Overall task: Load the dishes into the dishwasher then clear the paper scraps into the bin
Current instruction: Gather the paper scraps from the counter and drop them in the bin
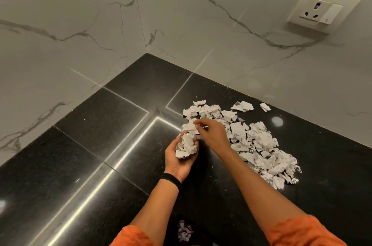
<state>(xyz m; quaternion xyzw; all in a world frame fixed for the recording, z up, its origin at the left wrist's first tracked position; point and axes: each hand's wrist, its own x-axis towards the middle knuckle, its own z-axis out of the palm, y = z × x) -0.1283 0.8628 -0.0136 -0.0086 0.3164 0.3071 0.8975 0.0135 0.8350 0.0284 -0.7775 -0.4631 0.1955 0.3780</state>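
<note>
In the corner of the black desk (96, 145) | left grip (177, 162) palm-up, curled round a wad of scraps (186, 146) | right grip (212, 135) pinching one scrap (190, 127) at the pile's left edge | paper scraps (259, 145) heaped on desk near the right wall (261, 60)

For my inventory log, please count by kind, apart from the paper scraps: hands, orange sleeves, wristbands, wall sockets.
Hands: 2, left hand, right hand
Orange sleeves: 2, left sleeve, right sleeve
Black wristband: 1
Wall socket: 1
Total: 6
</note>
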